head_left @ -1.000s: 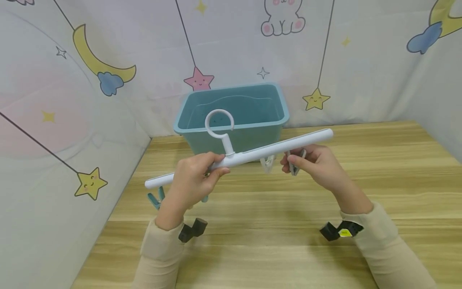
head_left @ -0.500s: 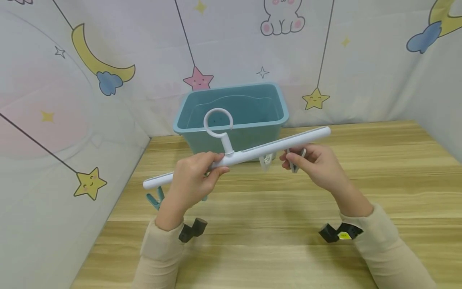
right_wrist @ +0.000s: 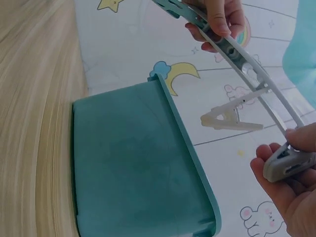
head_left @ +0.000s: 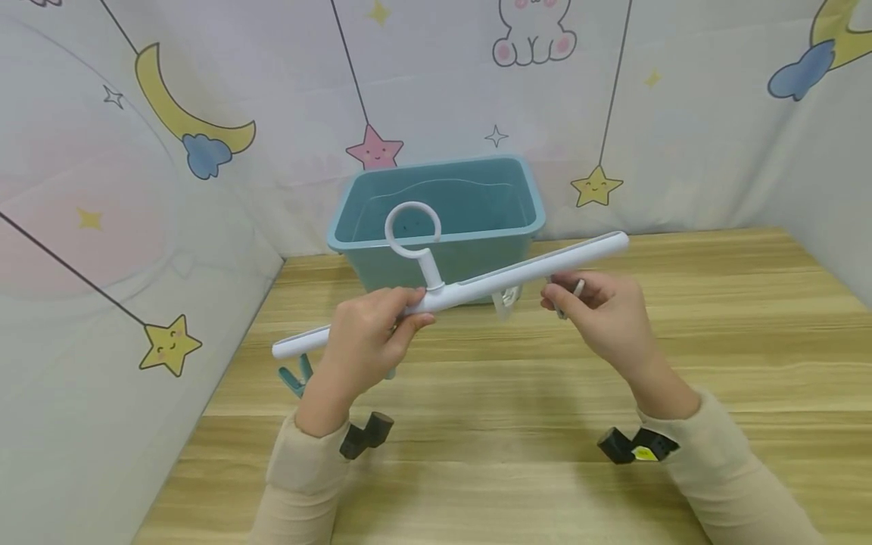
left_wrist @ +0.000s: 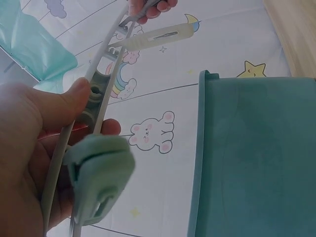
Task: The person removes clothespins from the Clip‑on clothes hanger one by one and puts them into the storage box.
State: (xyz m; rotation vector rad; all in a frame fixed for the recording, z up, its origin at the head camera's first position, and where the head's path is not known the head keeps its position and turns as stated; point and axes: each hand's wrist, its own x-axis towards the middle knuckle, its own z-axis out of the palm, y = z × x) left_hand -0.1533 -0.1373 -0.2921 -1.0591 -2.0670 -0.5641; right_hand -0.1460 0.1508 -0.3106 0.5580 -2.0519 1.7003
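Note:
My left hand (head_left: 368, 341) grips a white clip hanger (head_left: 524, 274) just left of its round hook. The bar slants up to the right, in front of a teal bin. Under its right end, my right hand (head_left: 609, 318) pinches a grey clip (right_wrist: 289, 165) between thumb and fingers, with the clip's upper end at the bar's underside. A white clip (right_wrist: 232, 114) hangs from the bar between the two hands. Below the left part are teal clips, one at the far left (head_left: 293, 381) and one by my left hand (left_wrist: 103, 173), partly hidden by that hand in the head view.
The teal bin (head_left: 436, 244) stands at the back of the wooden table (head_left: 490, 454), close to a wall cloth (head_left: 450, 91) printed with stars, moons and a bear-like figure. Another cloth side rises along the table's left edge.
The bar's right end has risen slightly. My right hand has shifted a little to the right and turned, so less of the grey clip shows. My left hand keeps its grip.

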